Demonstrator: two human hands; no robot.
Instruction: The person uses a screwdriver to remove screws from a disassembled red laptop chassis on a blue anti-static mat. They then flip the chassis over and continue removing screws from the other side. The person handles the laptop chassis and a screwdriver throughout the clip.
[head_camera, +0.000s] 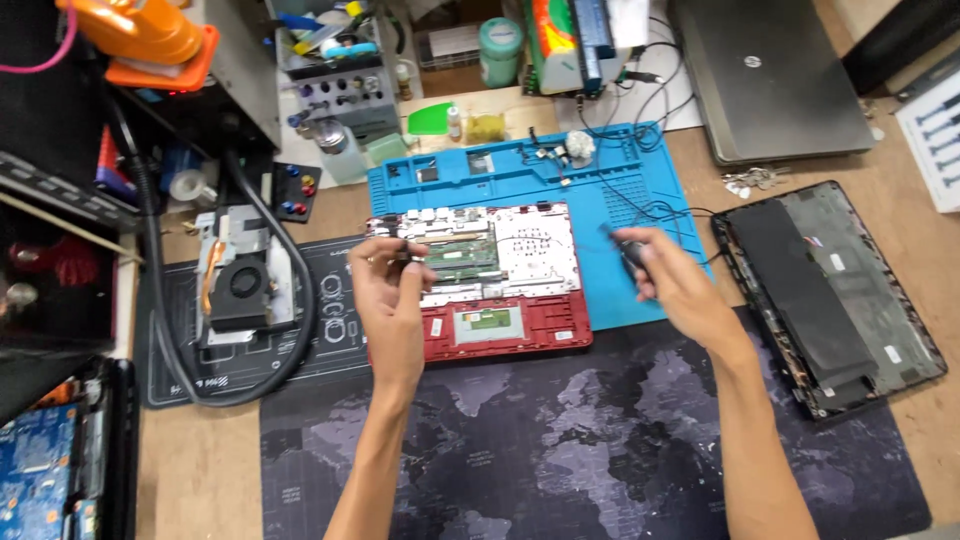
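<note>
An opened red laptop base (510, 335) lies on the desk with its green board and silver shielding exposed. My left hand (388, 290) rests over its left edge, fingers pinched on a small metal part that I cannot make out. My right hand (665, 280) hovers to the right of the laptop, over the blue repair mat (640, 190), closed around a small dark tool, which is blurred.
A black laptop cover (825, 290) lies at the right and a closed grey laptop (770, 75) at the back right. A fan with heatsink (238, 285) and a black hose sit at the left. A dark map-print desk mat (600, 440) covers the front. Bottles and tools crowd the back.
</note>
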